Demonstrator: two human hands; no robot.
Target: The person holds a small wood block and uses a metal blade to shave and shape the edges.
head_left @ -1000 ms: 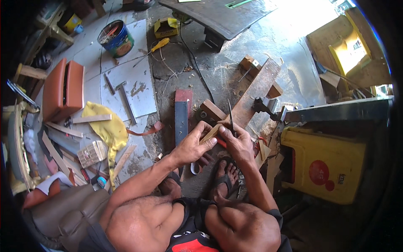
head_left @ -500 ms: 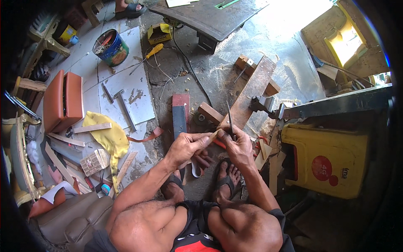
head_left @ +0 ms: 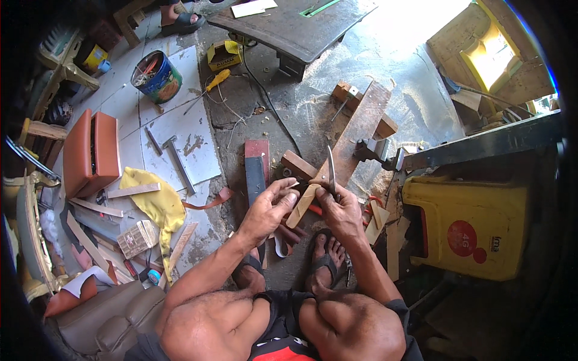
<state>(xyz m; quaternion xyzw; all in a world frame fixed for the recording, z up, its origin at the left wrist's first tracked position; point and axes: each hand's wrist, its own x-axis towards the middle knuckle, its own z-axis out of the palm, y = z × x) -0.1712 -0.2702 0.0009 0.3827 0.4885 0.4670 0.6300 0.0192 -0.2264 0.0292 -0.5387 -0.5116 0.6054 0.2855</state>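
My left hand [head_left: 268, 210] and my right hand [head_left: 338, 207] meet over the floor in front of my knees. Between them is a small pale strip of wood [head_left: 301, 206], gripped by the left fingers at its upper end. My right hand grips a knife [head_left: 331, 173] whose thin blade points up and away, its edge against the wood strip. Both my feet in sandals [head_left: 325, 256] rest on the concrete just below the hands.
A red-and-dark sharpening block [head_left: 256, 169], a long plank [head_left: 356, 132] with small wood blocks and a hammer [head_left: 177, 162] lie ahead. A paint can [head_left: 158, 77], orange box [head_left: 91, 151] and yellow cloth [head_left: 158, 201] are left; a yellow plastic stool [head_left: 472, 225] is right.
The view has shifted slightly, and both hands stay together on the wood strip, with the knife blade now standing more upright above it.
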